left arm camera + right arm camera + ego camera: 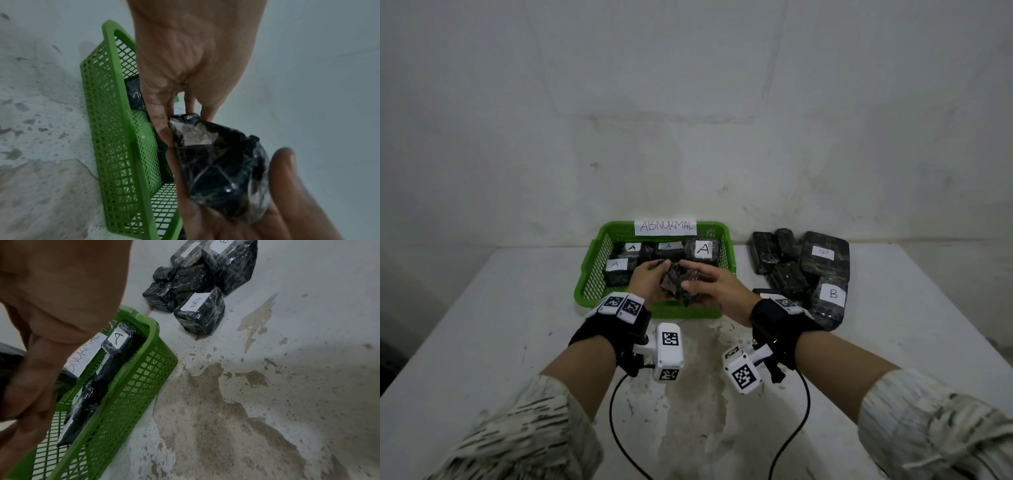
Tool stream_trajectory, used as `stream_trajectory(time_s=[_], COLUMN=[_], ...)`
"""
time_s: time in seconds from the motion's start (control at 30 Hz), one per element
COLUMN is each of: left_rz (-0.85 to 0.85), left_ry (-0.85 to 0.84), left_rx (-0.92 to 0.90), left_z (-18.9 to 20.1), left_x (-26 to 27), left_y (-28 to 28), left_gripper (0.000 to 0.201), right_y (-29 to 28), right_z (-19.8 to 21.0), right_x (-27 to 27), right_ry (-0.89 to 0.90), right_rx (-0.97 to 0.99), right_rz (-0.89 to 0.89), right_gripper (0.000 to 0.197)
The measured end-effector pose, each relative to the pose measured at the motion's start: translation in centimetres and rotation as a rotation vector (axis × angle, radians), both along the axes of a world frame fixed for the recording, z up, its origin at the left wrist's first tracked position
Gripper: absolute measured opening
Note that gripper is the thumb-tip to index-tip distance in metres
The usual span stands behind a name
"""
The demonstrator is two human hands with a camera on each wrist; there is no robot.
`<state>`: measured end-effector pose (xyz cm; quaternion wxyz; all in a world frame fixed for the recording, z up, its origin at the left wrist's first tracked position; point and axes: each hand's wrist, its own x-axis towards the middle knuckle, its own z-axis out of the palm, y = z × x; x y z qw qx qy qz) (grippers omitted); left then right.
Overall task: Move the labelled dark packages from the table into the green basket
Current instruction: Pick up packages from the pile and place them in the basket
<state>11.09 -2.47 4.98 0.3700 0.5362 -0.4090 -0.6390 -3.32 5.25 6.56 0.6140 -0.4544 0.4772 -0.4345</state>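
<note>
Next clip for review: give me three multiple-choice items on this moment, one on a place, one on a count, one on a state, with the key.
1. Where does the pile of B-labelled packages lie?
A. inside the basket
B. on the table, right of the green basket
C. left of the basket

2. How many A labels show in the basket in the head view?
A. one
B. two
C. four

3. What are the hands doing?
A. both hang idle
B. left hand and right hand hold one dark package over the basket
C. both lift the basket

Key: 1 B, pile beside the basket's right wall; 2 C, four white A labels; 3 B, fingers wrap the package.
</note>
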Motion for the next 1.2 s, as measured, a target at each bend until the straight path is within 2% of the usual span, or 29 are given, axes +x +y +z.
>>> stream_trajectory(time_s=[0.17,0.27,0.33,0.37,0.43,0.5,0.57,0.77,0.9,1.03,1.1,1.13,1.2], left_rz=[0.038,0.069,0.001,-0.063,-0.159,-0.175,-0.155,-0.212,-0.211,-0.204,-0.163,-0.137,-0.119], left_ry=[0.035,-0.001,-0.018,-0.025,-0.033,0.001,0.035,0.013,0.022,0.001,-0.017,-0.028,-0.028], left_rx=[-0.003,-0.154,-0.257,-0.294,-0.337,-0.341,-0.307,-0.263,-0.209,-0.2,-0.2,-0.195,-0.168], left_z=[0.1,0.4,1.1,1.6,2.3,2.7,3.1,3.1,2.9,2.7,2.6,2.6,2.5], left_x=[-0.2,-0.2,-0.5,-0.7,-1.2,-1.8,-2.3,-2.6,-2.3,-2.3,-2.0,-1.7,-1.1], left_y=[0.4,0.4,0.7,0.9,1.4,1.7,1.8,1.6,1.5,1.5,1.3,1.2,0.9], left_gripper=[0.037,0.038,0.037,0.037,0.034,0.019,0.006,0.011,0.005,0.012,0.009,0.005,0.015], right_y=[0.1,0.0,-0.2,-0.3,-0.5,-0.5,-0.5,-0.5,-0.3,-0.3,-0.4,-0.4,-0.7], right_z=[-0.2,-0.6,-1.0,-1.2,-1.5,-1.8,-1.9,-1.7,-1.9,-1.6,-1.6,-1.5,-1.6], right_x=[-0.4,-0.7,-0.8,-0.9,-1.0,-1.1,-1.3,-1.6,-1.4,-1.2,-1.1,-1.1,-1.1], right_ry=[0.031,0.11,0.146,0.188,0.331,0.434,0.446,0.501,0.486,0.461,0.413,0.372,0.284], right_rx=[0.01,0.013,0.058,0.063,0.031,-0.011,-0.041,-0.076,-0.066,-0.051,-0.015,0.016,0.079], right_rz=[0.048,0.046,0.041,0.035,-0.008,-0.083,-0.157,-0.163,-0.123,-0.122,-0.12,-0.134,-0.202], right_gripper=[0.063,0.084,0.096,0.096,0.083,0.07,0.066,0.067,0.067,0.064,0.063,0.06,0.047])
